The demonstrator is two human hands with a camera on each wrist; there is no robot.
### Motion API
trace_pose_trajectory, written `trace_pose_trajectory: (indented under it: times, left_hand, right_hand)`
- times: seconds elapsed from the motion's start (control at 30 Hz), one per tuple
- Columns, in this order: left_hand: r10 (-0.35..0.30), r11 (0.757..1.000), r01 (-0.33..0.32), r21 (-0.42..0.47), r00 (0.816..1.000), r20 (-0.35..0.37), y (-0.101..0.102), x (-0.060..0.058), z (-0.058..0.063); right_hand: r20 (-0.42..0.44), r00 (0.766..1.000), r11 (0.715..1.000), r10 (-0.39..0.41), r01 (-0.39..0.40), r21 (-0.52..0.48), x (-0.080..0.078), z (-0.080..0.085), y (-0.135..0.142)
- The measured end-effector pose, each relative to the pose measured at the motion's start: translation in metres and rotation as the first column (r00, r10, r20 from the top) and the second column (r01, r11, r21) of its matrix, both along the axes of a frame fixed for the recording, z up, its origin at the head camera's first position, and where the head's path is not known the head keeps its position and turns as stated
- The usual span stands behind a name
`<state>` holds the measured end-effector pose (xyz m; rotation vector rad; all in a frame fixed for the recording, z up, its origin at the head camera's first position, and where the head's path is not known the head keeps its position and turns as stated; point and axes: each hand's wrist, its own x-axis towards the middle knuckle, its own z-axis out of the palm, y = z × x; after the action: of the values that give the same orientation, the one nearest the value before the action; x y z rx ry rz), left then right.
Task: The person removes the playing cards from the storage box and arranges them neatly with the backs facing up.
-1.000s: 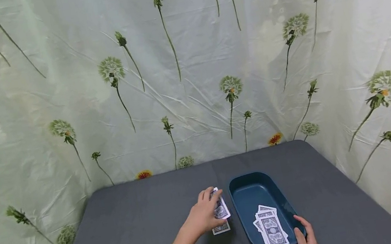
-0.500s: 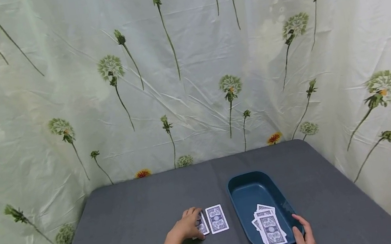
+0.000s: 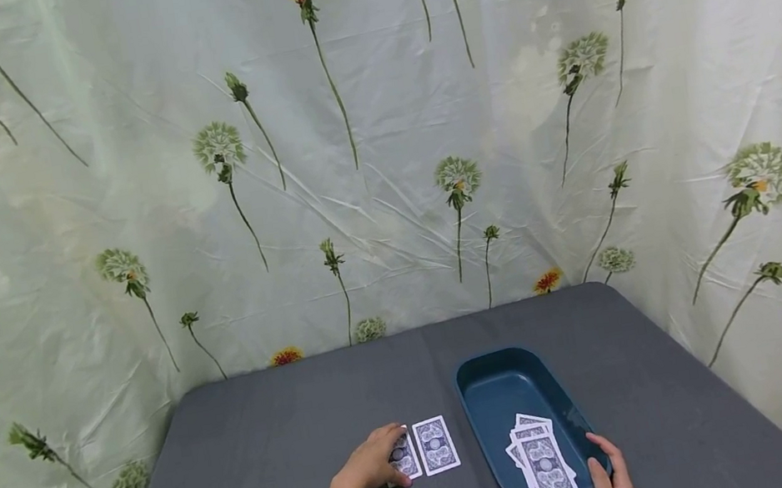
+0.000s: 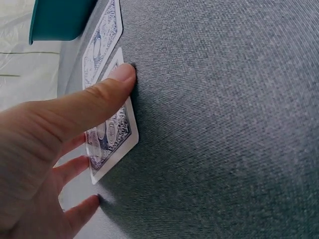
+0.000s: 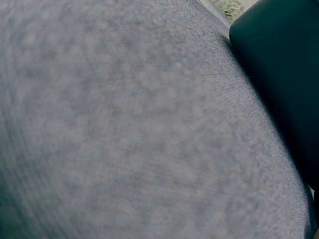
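My left hand (image 3: 374, 460) holds a playing card (image 3: 404, 454) by its ends, thumb on the near edge and fingertips at the far one. The card lies face down on or very close to the table, its blue patterned back showing in the left wrist view. Just right of it lies a second face-down playing card (image 3: 435, 445). At the near right corner of a dark blue tray (image 3: 483, 443), my right hand (image 3: 613, 481) grips the rim with thumb and fingers. Inside the tray is a loose pile of playing cards (image 3: 546, 461), backs up.
A dark grey cloth covers the table (image 3: 282, 429). Behind and to the right hangs a pale curtain (image 3: 387, 219) with printed dandelions. In the right wrist view the tray's outer wall (image 5: 284, 74) fills the right side.
My left hand has carried its card left and down, from above the other card to beside it. The right hand and tray have stayed in place.
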<state>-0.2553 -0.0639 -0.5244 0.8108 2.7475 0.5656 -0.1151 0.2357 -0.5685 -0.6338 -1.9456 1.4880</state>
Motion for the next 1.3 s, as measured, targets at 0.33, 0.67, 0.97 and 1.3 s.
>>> trace_pose_trajectory:
  times: [0.33, 0.67, 0.97, 1.3]
  left_hand:
    - [0.083, 0.996, -0.079, 0.039, 0.988, -0.127, 0.032, 0.006, 0.027]
    - [-0.071, 0.997, 0.06, -0.044, 0.948, -0.309, 0.104, 0.026, 0.066]
    - [-0.311, 0.942, 0.249, -0.227, 0.902, -0.299, 0.162, 0.052, 0.047]
    - [-0.366, 0.898, 0.311, -0.311, 0.921, -0.135, 0.201, 0.057, 0.012]
  right_hand:
    - [-0.002, 0.999, 0.999, 0.041, -0.041, 0.0, 0.003, -0.001, 0.004]
    - [0.027, 0.999, 0.999, 0.029, -0.028, -0.024, 0.002, -0.002, 0.002]
    - [-0.026, 1.0, 1.0, 0.006, -0.006, -0.002, 0.0, -0.002, 0.0]
    - [0.065, 0.997, 0.998, 0.043, -0.04, -0.042, 0.002, 0.001, 0.002]
